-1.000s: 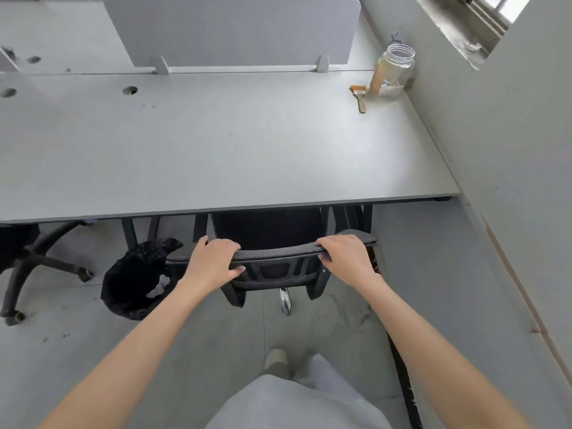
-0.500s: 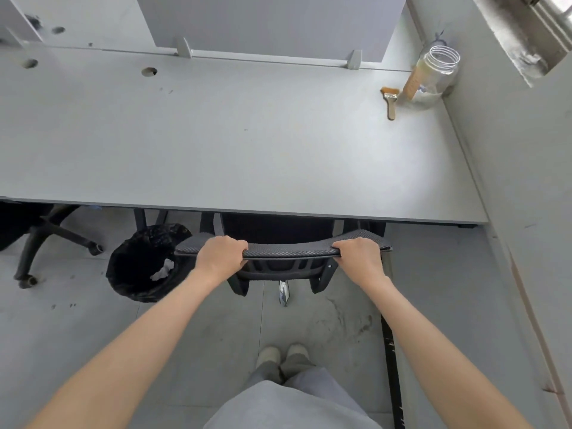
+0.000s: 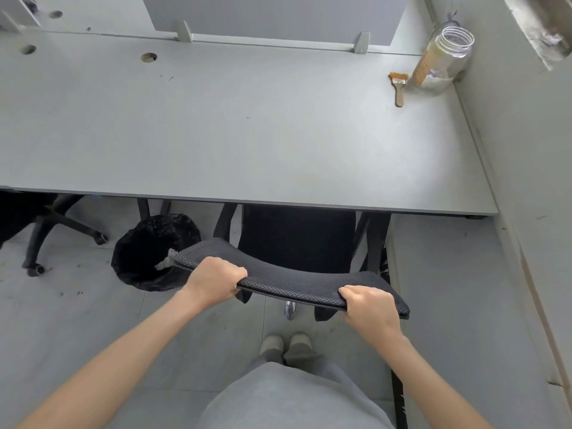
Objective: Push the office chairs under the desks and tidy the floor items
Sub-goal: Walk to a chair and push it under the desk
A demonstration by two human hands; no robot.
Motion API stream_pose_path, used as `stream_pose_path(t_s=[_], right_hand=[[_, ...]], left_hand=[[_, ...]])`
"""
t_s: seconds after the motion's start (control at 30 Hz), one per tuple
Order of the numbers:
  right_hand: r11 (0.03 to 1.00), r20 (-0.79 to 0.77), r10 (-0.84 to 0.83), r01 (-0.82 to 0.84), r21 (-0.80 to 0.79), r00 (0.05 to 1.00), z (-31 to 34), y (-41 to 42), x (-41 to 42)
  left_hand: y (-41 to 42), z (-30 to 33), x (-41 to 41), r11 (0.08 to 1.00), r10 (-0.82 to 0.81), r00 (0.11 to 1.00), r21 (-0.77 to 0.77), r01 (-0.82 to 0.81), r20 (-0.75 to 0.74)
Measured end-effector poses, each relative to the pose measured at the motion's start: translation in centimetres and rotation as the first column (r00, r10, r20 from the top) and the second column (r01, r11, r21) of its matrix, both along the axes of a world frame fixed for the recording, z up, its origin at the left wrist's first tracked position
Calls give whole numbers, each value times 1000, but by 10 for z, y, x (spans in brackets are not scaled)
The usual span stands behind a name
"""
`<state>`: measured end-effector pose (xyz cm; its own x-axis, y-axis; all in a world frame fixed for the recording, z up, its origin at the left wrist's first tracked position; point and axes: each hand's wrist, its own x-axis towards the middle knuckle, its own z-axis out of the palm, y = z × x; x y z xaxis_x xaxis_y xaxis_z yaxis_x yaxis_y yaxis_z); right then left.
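I have the left hand [image 3: 213, 281] and the right hand [image 3: 370, 306] both curled over the top edge of the office chair's backrest [image 3: 291, 281], fingers wrapped down the front and thumbs behind, so each hand holds the mesh rail firmly. The chair [image 3: 297, 239] sits with its seat partly under the front edge of the grey surface [image 3: 247, 134], while the backrest is clear of that edge and angled, its left end further in than its right. I judge the step in hand to be the final push, and to do it well I would square the backrest to the edge first, pressing a little more with the right hand. Then I would drive it straight in with even pressure from both hands, low and steady so the castors roll rather than tip. The black bin [image 3: 148, 252] stands just beside the chair's left side, near the backrest corner, so I would keep the chair from swinging that way and knocking it. The armrest posts look close to the underside of the surface; I cannot tell whether they clear it, so I would go slowly and stop at any resistance. A second chair base [image 3: 58, 224] at far left looks only partly tucked and likely needs the same treatment.
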<state>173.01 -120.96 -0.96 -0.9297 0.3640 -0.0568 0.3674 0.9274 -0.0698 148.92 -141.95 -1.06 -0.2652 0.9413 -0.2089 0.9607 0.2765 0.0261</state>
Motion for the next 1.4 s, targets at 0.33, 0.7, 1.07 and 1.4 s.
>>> stream_pose_path(t_s=[0.33,0.7,1.07,1.4], right_hand=[[997,-9,56,-56,61,998,20,67,-20],[989,-112,132,-139,-58,985,-19,28,-14],[999,8,9,-9,-48,1000,9,93,-100],[999,45,23,-22,-36,999,7,99,-108]], left_hand=[[29,30,38,991,129,988,52,-125,-87],[-25,-5,37,987,152,987,67,-148,-53],[78,22,-50,956,275,961,-103,-276,-26],[82,14,-65,964,262,965,-51,-262,-18]])
